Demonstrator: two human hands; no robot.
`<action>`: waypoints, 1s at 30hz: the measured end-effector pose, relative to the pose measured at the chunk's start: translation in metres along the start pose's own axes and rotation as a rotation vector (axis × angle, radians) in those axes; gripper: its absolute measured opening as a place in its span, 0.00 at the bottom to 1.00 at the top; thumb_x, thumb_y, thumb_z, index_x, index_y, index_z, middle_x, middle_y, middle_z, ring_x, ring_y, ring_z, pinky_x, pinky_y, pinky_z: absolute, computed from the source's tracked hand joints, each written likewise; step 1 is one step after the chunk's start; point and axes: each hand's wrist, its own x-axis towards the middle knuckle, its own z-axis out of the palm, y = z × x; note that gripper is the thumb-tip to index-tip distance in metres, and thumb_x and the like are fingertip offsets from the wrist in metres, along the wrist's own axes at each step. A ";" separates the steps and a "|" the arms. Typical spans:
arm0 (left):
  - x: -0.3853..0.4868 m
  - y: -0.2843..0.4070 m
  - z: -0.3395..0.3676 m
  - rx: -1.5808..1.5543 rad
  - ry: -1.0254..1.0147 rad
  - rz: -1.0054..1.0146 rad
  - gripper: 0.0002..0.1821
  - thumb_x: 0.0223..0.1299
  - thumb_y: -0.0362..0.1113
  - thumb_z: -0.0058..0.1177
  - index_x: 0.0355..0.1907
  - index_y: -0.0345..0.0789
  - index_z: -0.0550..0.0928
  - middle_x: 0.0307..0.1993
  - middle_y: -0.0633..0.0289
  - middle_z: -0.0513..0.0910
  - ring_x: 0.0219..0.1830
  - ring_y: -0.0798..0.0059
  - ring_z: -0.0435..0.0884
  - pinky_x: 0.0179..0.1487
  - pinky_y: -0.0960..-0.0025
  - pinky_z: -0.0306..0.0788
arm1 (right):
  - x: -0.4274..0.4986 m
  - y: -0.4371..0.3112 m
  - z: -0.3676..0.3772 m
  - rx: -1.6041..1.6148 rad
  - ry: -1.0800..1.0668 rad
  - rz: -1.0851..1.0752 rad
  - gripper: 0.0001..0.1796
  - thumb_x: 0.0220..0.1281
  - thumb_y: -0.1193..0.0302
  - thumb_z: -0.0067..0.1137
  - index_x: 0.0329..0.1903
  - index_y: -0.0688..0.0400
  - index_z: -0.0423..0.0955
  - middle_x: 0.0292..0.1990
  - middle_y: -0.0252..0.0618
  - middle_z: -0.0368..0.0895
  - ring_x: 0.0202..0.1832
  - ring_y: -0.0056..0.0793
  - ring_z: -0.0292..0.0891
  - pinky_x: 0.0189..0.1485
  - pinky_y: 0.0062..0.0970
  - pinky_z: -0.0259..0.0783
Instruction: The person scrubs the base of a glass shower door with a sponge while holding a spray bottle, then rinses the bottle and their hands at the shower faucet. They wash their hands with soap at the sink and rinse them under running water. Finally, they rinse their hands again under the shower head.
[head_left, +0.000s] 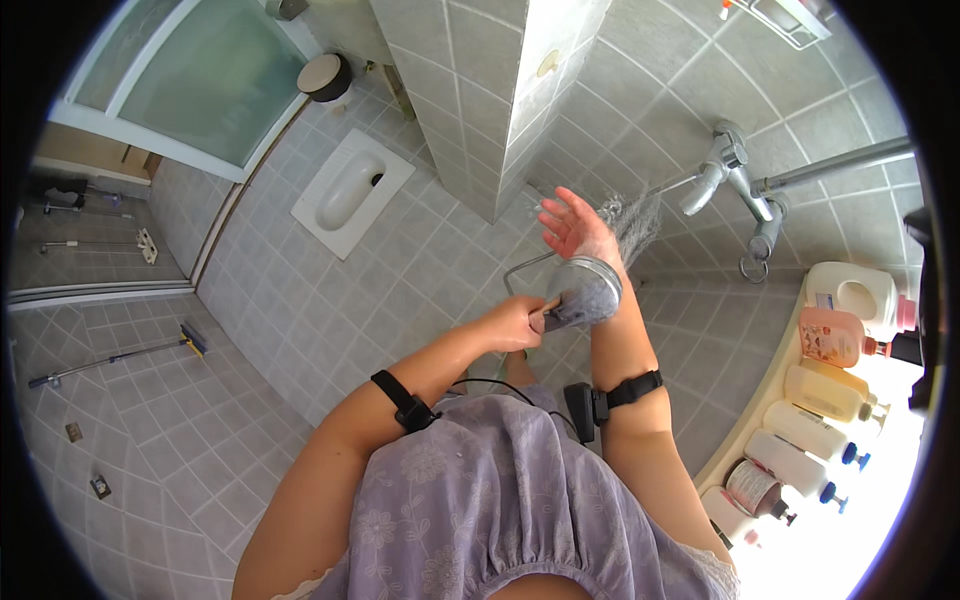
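Observation:
My left hand (517, 322) is closed around the handle of a metal handheld shower head (583, 291). Water sprays from the shower head past my other wrist. My right hand (577, 225) is held out with its fingers apart and nothing in it, just beyond the shower head, with water splashing beside it. A thin metal hose (529, 262) shows near the shower head and runs behind my right hand. On the tiled wall ahead, to the right, is a chrome shower mixer tap (724, 165). Both forearms wear black straps.
Several pump bottles (829, 386) line a bright ledge at the right. A metal pipe (840, 166) runs along the wall. A tiled pillar (480, 97) stands ahead. A white squat toilet (352, 193) is set in the floor, with a lidded bin (324, 77) beyond. A long-handled floor brush (120, 358) lies left.

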 end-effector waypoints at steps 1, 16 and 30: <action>0.000 -0.005 0.000 -0.034 0.046 0.013 0.04 0.40 0.28 0.49 0.21 0.31 0.71 0.17 0.58 0.73 0.19 0.71 0.70 0.26 0.67 0.65 | -0.004 0.002 0.001 -0.045 0.007 0.013 0.26 0.60 0.58 0.47 0.58 0.56 0.62 0.50 0.40 0.72 0.51 0.29 0.67 0.52 0.33 0.64; 0.027 0.057 -0.016 0.383 0.236 0.566 0.13 0.45 0.31 0.53 0.37 0.35 0.74 0.41 0.54 0.75 0.45 0.52 0.72 0.47 0.59 0.67 | -0.083 0.043 0.037 -0.467 0.408 -0.409 0.11 0.50 0.76 0.56 0.34 0.58 0.63 0.26 0.27 0.67 0.27 0.13 0.61 0.28 0.16 0.61; 0.050 0.050 -0.093 -0.885 0.079 0.054 0.31 0.63 0.54 0.32 0.63 0.37 0.57 0.62 0.56 0.60 0.62 0.62 0.59 0.61 0.57 0.57 | -0.109 0.056 0.064 -0.825 0.221 -0.390 0.09 0.45 0.77 0.56 0.31 0.59 0.67 0.27 0.28 0.71 0.30 0.14 0.65 0.30 0.17 0.64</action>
